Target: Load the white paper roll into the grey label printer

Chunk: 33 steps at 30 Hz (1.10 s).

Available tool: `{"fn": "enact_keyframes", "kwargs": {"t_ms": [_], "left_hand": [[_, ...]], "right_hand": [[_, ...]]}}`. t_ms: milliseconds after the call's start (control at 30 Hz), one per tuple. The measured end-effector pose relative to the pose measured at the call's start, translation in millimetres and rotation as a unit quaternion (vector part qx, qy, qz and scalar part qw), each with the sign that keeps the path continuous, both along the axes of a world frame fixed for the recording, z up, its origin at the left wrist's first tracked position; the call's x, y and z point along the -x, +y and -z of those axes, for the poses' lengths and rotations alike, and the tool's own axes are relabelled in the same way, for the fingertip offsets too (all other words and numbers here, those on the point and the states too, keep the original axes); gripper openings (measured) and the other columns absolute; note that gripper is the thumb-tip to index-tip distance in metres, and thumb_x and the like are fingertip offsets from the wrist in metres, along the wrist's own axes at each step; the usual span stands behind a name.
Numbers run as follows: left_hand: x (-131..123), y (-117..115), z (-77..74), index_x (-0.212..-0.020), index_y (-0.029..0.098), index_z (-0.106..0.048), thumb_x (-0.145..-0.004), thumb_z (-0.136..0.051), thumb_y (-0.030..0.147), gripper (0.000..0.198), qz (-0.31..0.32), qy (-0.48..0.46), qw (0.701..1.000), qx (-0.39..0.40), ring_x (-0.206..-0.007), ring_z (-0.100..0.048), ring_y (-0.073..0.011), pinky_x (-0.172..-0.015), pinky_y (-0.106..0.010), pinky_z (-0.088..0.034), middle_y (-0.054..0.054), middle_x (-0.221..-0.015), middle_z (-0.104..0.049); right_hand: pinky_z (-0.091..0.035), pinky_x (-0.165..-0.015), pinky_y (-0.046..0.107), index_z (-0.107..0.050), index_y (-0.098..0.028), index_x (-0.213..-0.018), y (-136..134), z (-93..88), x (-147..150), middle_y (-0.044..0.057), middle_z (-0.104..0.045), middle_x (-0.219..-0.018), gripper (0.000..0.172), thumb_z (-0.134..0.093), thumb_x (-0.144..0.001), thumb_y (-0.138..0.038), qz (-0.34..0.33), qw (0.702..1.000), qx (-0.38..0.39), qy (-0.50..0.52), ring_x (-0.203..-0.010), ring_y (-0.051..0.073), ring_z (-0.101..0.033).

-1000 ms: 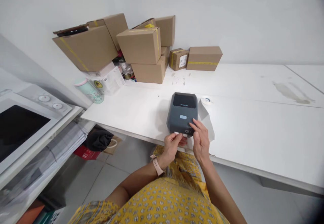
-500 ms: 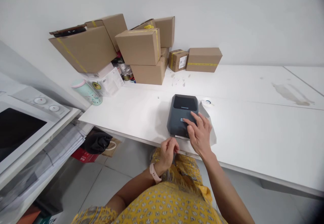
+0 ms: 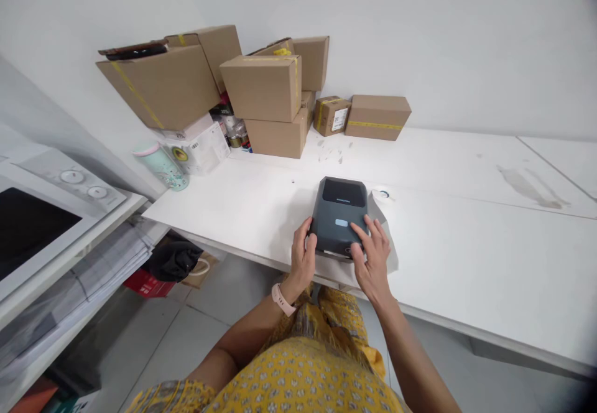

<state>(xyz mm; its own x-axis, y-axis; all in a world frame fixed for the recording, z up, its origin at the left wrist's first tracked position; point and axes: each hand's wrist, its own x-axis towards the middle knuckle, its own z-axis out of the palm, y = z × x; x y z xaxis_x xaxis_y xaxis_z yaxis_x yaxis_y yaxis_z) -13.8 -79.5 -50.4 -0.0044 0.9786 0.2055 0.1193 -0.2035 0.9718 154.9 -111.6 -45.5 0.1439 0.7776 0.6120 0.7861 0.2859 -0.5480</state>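
Your left hand (image 3: 303, 260), digits apart, flanks boxy dark-grey plastic device (image 3: 336, 213) | your right hand (image 3: 373, 257), fingers spread, opposite | lettering (image 3: 343, 200) unreadable

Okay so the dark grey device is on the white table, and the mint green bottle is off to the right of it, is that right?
Not quite: the mint green bottle is to the left of the dark grey device, as the head view shows. The device is indeed on the white table.

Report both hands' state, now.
Left hand: open, against the left side of the dark grey, boxy plastic machine.
Right hand: open, fingers spread at its right side.
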Motion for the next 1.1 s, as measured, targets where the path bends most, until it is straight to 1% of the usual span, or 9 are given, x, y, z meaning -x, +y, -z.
{"fn": "enact_keyframes", "kwargs": {"t_ms": [100,233,333,467,533,667,833,967,1100], "left_hand": [[0.6,-1.1,-1.7,-0.143,0.022,-0.05,-0.103,-0.038,0.044,0.047,0.006,-0.004,1.0,-0.021,-0.14,-0.046,-0.0221,-0.119,-0.041,-0.037,-0.011,-0.149,-0.05],[-5.1,8.3,-13.3,-0.137,0.022,-0.056,-0.104,-0.034,0.043,0.045,0.014,-0.005,0.996,-0.09,-0.138,-0.047,-0.0229,-0.119,-0.043,-0.036,-0.01,-0.145,-0.055],[-10.3,21.6,-29.3,-0.135,0.023,-0.058,-0.104,-0.034,0.043,0.044,0.003,-0.013,0.991,-0.13,-0.137,-0.049,-0.022,-0.118,-0.041,-0.038,-0.009,-0.142,-0.057],[-10.9,47.3,-42.0,-0.132,0.023,-0.059,-0.102,-0.04,0.04,0.04,-0.01,0.018,0.992,-0.125,-0.128,-0.055,-0.0224,-0.11,-0.041,-0.044,-0.01,-0.135,-0.062],[-10.7,62.7,-38.7,-0.126,0.023,-0.063,-0.099,-0.045,0.035,0.034,-0.005,0.07,0.989,-0.13,-0.124,-0.057,-0.0237,-0.107,-0.043,-0.046,-0.01,-0.128,-0.065],[-14.9,86.7,-18.5,-0.119,0.022,-0.064,-0.088,-0.055,0.02,0.032,0.015,0.183,0.973,-0.14,-0.126,-0.054,-0.0275,-0.108,-0.049,-0.045,-0.01,-0.126,-0.065],[-22.1,90.7,2.2,-0.124,0.019,-0.06,-0.084,-0.058,0.017,0.04,0.027,0.255,0.956,-0.143,-0.128,-0.052,-0.0306,-0.108,-0.053,-0.045,-0.014,-0.134,-0.06],[-21.4,86.6,4.9,-0.129,0.02,-0.057,-0.084,-0.06,0.019,0.044,0.032,0.28,0.945,-0.168,-0.128,-0.051,-0.0318,-0.107,-0.054,-0.046,-0.015,-0.136,-0.058],[-20.0,86.0,-1.4,-0.131,0.021,-0.055,-0.085,-0.06,0.022,0.046,0.044,0.293,0.941,-0.165,-0.128,-0.051,-0.0319,-0.106,-0.054,-0.047,-0.014,-0.136,-0.059]], "right_hand": [[-0.034,-0.115,0.058,-0.033,-0.033,-0.154,-7.6,9.7,-0.5,0.009,-0.04,-0.157,0.053,-0.038,-0.102,-0.043,0.02,0.991,0.015,0.129,-0.146,0.029,-0.036],[-0.038,-0.115,0.053,-0.024,-0.032,-0.158,-0.9,12.2,-6.3,0.009,-0.036,-0.16,0.057,-0.03,-0.104,-0.046,0.01,0.98,0.045,0.192,-0.146,0.029,-0.037],[-0.035,-0.116,0.056,-0.017,-0.031,-0.16,18.8,-0.2,-15.1,0.01,-0.028,-0.164,0.06,-0.028,-0.104,-0.049,-0.013,0.98,0.033,0.193,-0.148,0.03,-0.034],[-0.025,-0.119,0.06,-0.009,-0.028,-0.161,57.4,-31.2,-25.1,0.013,-0.021,-0.166,0.067,-0.028,-0.102,-0.054,-0.013,0.99,0.003,0.138,-0.152,0.03,-0.024],[-0.022,-0.12,0.061,-0.008,-0.024,-0.161,79.4,-46.8,-29.0,0.016,-0.021,-0.165,0.073,-0.03,-0.101,-0.057,-0.001,0.994,-0.02,0.111,-0.152,0.031,-0.022],[-0.022,-0.12,0.062,-0.008,-0.016,-0.16,124.7,-67.6,-38.1,0.021,-0.022,-0.164,0.078,-0.028,-0.099,-0.06,0.03,0.996,-0.047,0.069,-0.152,0.034,-0.024],[-0.03,-0.116,0.062,0.0,-0.015,-0.16,176.0,-77.1,-51.1,0.021,-0.021,-0.164,0.08,-0.029,-0.098,-0.058,0.075,0.995,-0.07,0.002,-0.151,0.034,-0.025],[-0.038,-0.111,0.062,0.0,-0.008,-0.158,203.5,-81.4,-60.4,0.026,-0.023,-0.162,0.089,-0.038,-0.094,-0.057,0.1,0.994,-0.025,-0.036,-0.148,0.039,-0.03],[-0.041,-0.106,0.064,0.0,-0.004,-0.157,204.7,-85.2,-65.4,0.03,-0.028,-0.159,0.093,-0.044,-0.09,-0.052,0.1,0.993,0.005,-0.062,-0.143,0.042,-0.036]]}}
